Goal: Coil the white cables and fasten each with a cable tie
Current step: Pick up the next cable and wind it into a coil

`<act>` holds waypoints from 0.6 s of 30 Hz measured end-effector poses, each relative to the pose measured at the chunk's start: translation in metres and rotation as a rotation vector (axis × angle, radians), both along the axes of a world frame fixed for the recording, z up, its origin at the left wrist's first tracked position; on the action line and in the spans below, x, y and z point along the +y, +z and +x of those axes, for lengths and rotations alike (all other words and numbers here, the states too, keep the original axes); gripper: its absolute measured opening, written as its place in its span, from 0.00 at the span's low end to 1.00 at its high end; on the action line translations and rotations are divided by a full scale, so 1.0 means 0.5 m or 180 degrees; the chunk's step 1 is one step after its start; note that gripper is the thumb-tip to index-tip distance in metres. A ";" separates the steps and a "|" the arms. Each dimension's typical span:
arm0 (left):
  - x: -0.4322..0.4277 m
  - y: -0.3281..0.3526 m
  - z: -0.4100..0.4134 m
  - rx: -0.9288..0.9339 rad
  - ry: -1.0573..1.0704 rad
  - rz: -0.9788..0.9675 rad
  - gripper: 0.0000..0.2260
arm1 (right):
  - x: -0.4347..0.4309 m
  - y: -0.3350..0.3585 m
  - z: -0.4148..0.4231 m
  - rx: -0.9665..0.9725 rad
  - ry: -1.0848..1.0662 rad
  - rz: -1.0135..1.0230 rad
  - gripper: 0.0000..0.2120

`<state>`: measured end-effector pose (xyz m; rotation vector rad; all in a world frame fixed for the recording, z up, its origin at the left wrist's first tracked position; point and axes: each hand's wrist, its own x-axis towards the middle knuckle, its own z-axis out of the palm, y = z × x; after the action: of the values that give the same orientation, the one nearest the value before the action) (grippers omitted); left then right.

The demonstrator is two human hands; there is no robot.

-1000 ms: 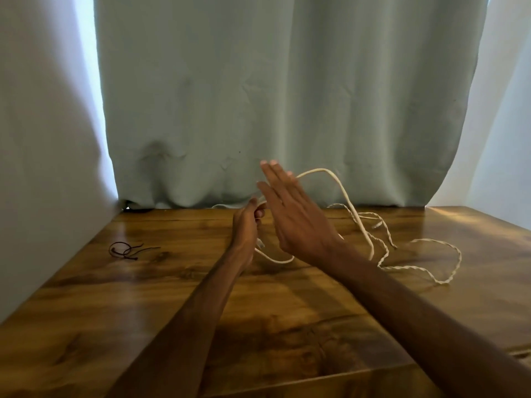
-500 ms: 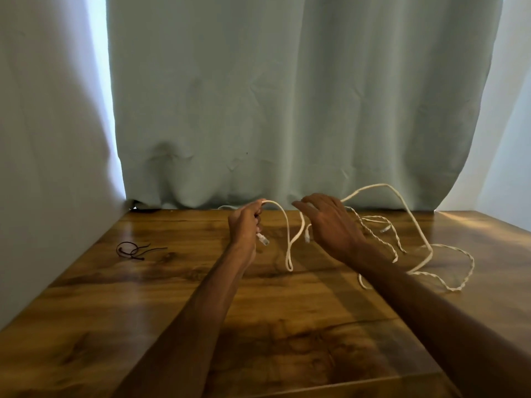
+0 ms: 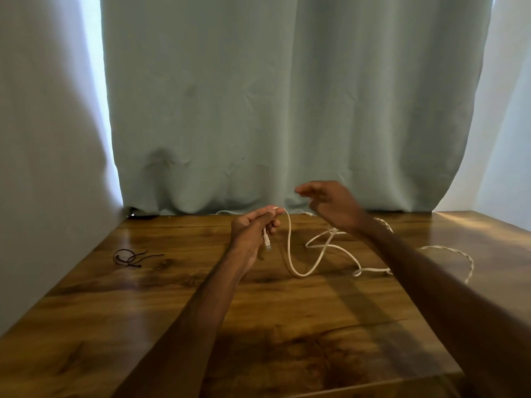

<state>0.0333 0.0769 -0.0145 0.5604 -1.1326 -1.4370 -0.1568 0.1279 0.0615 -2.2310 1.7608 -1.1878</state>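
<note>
Head view is showing a wooden table (image 3: 201, 326) with a pale curtain (image 3: 287, 110) hanging behind it at twelve o'clock. Starting at the left, a few dark cable ties (image 3: 129, 258) are lying loose at about nine o'clock on the tabletop, well apart from both hands and untouched.

Near the middle, the left hand (image 3: 253, 231) is hovering above the table and pinching the smooth white cable (image 3: 290, 254) between thumb and forefinger close to its end, with the other fingers curled under. The plug (image 3: 267, 242) is dangling just below the palm. From the pinch, the cable is dropping in one long slack loop toward six o'clock and then rising to the right.

Toward one o'clock from the left hand, the right hand (image 3: 330, 205) is hanging in the air with its fingers loosely spread and relaxed, gripping nothing that I can make out. The cable is crossing itself on the table just below that wrist.

Further right, at about three o'clock, a twisted white cable (image 3: 448, 249) is trailing across the wood in open bends.

By my reading, the task is only beginning: one loop is forming, no coil is finished, no tie is fastened, and the twisted cable is waiting uncoiled.
</note>
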 end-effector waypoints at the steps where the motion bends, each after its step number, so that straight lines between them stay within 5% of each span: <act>1: 0.004 0.004 0.000 0.0043 -0.0126 -0.0033 0.09 | -0.007 -0.007 0.018 0.0310 0.0005 0.0140 0.22; 4: 0.015 0.018 0.007 0.0259 -0.0353 -0.0011 0.07 | -0.024 -0.037 0.056 0.0379 -0.0042 0.0448 0.12; 7: 0.013 0.028 0.023 0.0171 -0.0247 0.0127 0.08 | -0.032 -0.074 0.086 -0.1386 0.0338 0.0721 0.14; 9: 0.005 0.029 0.038 -0.0059 -0.0293 0.0197 0.09 | -0.040 -0.087 0.100 -0.1929 0.0345 0.0834 0.17; 14: 0.002 0.036 0.074 -0.0044 -0.1406 0.0523 0.13 | -0.075 -0.090 0.128 -0.1907 0.0100 0.0951 0.16; 18: 0.009 0.046 0.072 0.0253 -0.2203 0.0384 0.08 | -0.089 -0.133 0.142 -0.1160 0.0235 0.1023 0.15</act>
<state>0.0694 0.0815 0.0085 0.1844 -1.2412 -2.1084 -0.0857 0.0832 -0.0051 -1.7552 1.5790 -1.1159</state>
